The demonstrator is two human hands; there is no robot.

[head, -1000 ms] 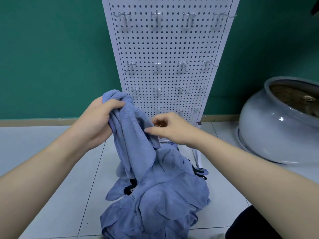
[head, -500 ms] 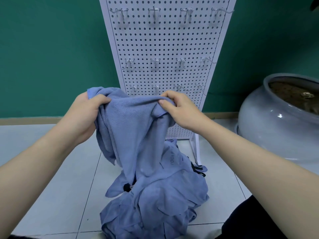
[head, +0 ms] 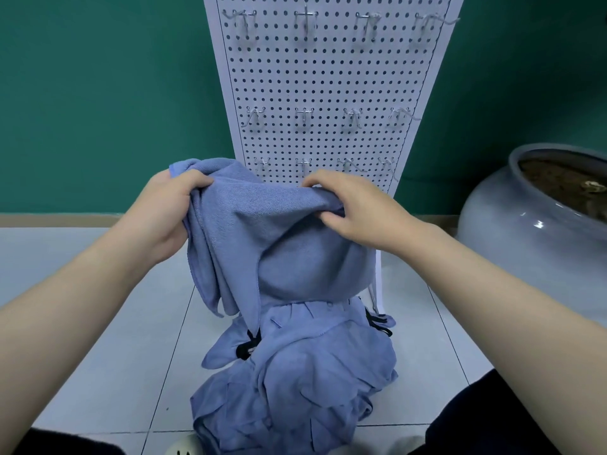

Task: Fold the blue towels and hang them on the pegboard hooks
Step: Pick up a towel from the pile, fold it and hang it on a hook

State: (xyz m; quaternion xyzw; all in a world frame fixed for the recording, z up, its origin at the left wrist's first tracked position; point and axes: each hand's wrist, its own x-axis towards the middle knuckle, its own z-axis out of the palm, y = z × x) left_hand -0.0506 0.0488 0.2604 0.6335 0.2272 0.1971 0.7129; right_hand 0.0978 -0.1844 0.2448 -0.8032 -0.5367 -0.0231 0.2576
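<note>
A blue towel (head: 262, 231) hangs between both hands in front of the white pegboard (head: 328, 77). My left hand (head: 167, 208) grips its bunched left corner. My right hand (head: 354, 205) pinches the top edge further right, and the cloth sags in loose folds below. Under it a pile of blue towels (head: 295, 382) lies on the tiled floor, with black straps showing through. Rows of bare metal hooks (head: 305, 114) stick out of the pegboard.
A large grey ceramic pot (head: 532, 231) filled with soil stands at the right against the green wall. The pegboard's foot (head: 377, 284) rests just behind the pile. Dark trouser legs (head: 486, 418) show at the bottom corners.
My right hand took hold of the towel's top edge and slid to the right. The towel now stretches wider between the hands and is lifted off the pile.
</note>
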